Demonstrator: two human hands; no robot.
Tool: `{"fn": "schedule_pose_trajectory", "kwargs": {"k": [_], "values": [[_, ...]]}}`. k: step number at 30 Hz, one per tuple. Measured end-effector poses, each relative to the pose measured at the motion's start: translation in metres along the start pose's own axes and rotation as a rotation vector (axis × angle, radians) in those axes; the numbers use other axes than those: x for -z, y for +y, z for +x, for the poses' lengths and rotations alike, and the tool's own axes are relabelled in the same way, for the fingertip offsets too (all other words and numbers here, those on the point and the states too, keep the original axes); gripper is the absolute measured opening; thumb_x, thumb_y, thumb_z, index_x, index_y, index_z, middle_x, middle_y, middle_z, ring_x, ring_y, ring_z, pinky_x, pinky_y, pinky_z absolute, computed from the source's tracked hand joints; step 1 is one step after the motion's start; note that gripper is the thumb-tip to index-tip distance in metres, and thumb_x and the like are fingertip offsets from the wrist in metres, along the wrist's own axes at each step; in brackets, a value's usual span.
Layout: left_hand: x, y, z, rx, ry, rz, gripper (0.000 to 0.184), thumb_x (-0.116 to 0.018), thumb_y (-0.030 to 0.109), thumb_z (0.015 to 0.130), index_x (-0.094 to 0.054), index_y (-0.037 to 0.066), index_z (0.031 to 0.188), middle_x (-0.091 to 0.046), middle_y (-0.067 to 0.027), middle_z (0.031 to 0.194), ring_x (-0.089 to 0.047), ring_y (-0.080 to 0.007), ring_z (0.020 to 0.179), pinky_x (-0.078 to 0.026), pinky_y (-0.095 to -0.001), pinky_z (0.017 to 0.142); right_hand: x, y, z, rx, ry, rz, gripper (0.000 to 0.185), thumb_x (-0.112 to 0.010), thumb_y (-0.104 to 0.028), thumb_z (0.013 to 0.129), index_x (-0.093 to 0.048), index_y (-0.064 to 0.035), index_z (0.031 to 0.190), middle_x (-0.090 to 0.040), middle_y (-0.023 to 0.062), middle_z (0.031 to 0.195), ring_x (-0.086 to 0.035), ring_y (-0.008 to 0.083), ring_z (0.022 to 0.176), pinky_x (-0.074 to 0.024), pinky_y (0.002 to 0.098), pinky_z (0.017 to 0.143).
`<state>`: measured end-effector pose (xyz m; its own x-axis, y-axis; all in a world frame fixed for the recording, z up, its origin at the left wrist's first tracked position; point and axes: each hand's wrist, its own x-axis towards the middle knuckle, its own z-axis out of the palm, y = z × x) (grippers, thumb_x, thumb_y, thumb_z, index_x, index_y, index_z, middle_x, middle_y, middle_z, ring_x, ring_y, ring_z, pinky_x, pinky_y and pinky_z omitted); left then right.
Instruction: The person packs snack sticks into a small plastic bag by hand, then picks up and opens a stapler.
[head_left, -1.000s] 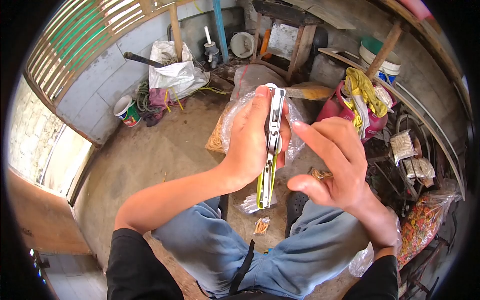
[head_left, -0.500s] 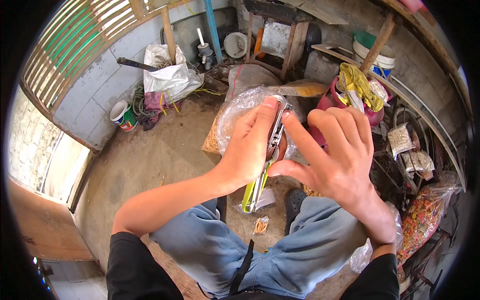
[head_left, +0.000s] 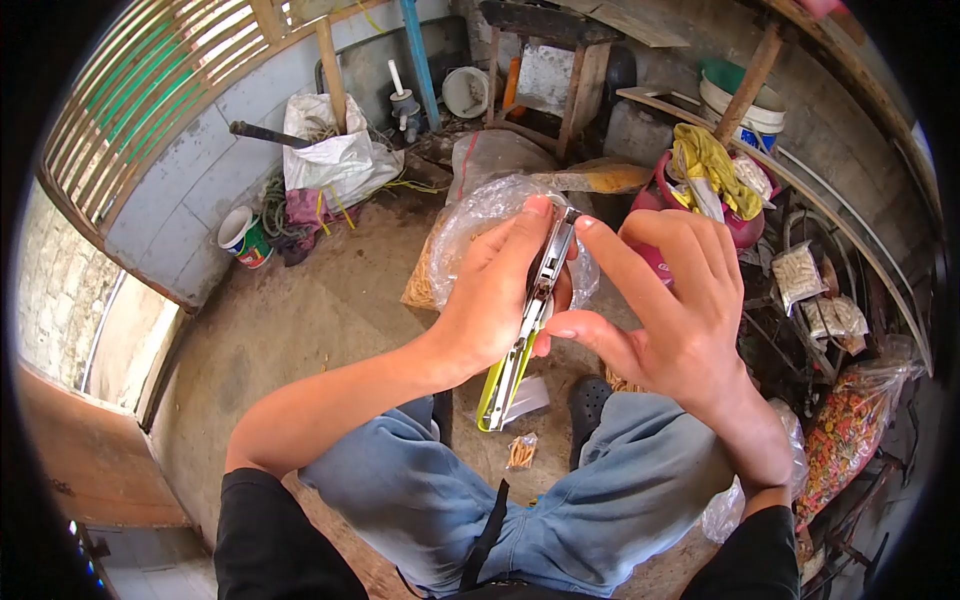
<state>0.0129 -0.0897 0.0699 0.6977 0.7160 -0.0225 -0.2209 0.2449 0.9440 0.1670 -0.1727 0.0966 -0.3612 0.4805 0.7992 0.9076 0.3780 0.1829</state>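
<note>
My left hand is wrapped round a long metal and lime-green tool that looks like a stapler, its thumb near the upper end. The tool tilts, with its green end low and to the left. My right hand has its fingers apart; the index fingertip is at the tool's upper metal end and the thumb is close to its side. Below lie a small packet of sticks and some clear plastic. Behind my left hand stands a large clear bag of tan pieces.
A white sack and a small bucket stand by the left wall. At the right are a pink tub with yellow cloth, hanging packets and a bag of colourful pieces.
The tool has tilted, its green end swinging left and its upper end right. My right hand has moved in, bringing the index fingertip to the metal end. The view has shifted slightly.
</note>
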Motion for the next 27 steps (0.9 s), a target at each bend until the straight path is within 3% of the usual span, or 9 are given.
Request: {"fn": "schedule_pose_trajectory", "kwargs": {"k": [9,17,18,20,24,27], "values": [[-0.002,-0.004,0.002,-0.035,0.035,0.051,0.044,-0.034,0.045,0.100,-0.054,0.007,0.090,-0.052,-0.0038,0.057,-0.045,-0.0092,0.040,-0.037,-0.0234,0.034,-0.002,0.000,-0.001,0.033,-0.061,-0.087,0.050,-0.067,-0.050,0.071,-0.065,-0.0087,0.100,-0.055,0.0078,0.095,-0.054,0.0250,0.086,-0.0416,0.0367,0.073],[-0.001,-0.008,0.000,-0.022,0.043,0.090,0.043,-0.033,0.043,0.101,-0.053,0.006,0.091,-0.051,-0.0028,0.056,-0.045,-0.0095,0.040,-0.036,-0.0241,0.035,-0.003,0.003,-0.001,-0.236,-0.128,0.400,0.055,-0.081,-0.043,0.063,-0.064,-0.0069,0.101,-0.051,0.0118,0.101,-0.052,0.0286,0.090,-0.0438,0.0386,0.075],[0.004,-0.014,0.005,-0.100,0.029,0.126,0.043,-0.033,0.043,0.101,-0.052,0.006,0.090,-0.051,-0.0031,0.056,-0.045,-0.0099,0.040,-0.036,-0.0242,0.035,-0.004,0.002,-0.001,-0.236,-0.129,0.401,0.055,-0.081,-0.043,0.063,-0.064,-0.0069,0.101,-0.051,0.0118,0.101,-0.052,0.0286,0.090,-0.0438,0.0386,0.075],[0.003,-0.013,0.007,-0.176,0.012,0.164,0.043,-0.033,0.043,0.101,-0.052,0.006,0.090,-0.051,-0.0034,0.056,-0.046,-0.0103,0.040,-0.036,-0.0243,0.036,-0.009,0.000,-0.003,-0.304,-0.121,0.516,0.051,-0.082,-0.038,0.064,-0.064,-0.0073,0.101,-0.051,0.0118,0.102,-0.052,0.0278,0.092,-0.0438,0.0370,0.075],[-0.004,-0.004,0.005,0.024,0.054,0.072,0.046,-0.034,0.047,0.099,-0.053,0.007,0.089,-0.052,-0.0045,0.055,-0.045,-0.0122,0.036,-0.035,-0.0250,0.033,-0.011,0.008,-0.011,-0.251,-0.062,0.524,0.036,-0.079,-0.026,0.071,-0.062,-0.0044,0.095,-0.051,0.0136,0.101,-0.053,0.0265,0.090,-0.0436,0.0345,0.075],[-0.005,0.000,0.006,0.081,0.030,0.050,0.047,-0.034,0.050,0.098,-0.053,0.008,0.088,-0.051,-0.0051,0.053,-0.044,-0.0131,0.034,-0.033,-0.0249,0.030,-0.010,0.009,-0.013,-0.323,0.208,0.806,0.017,-0.065,-0.012,0.079,-0.054,-0.0023,0.088,-0.052,0.0142,0.098,-0.055,0.0231,0.088,-0.0437,0.0325,0.078]]}}
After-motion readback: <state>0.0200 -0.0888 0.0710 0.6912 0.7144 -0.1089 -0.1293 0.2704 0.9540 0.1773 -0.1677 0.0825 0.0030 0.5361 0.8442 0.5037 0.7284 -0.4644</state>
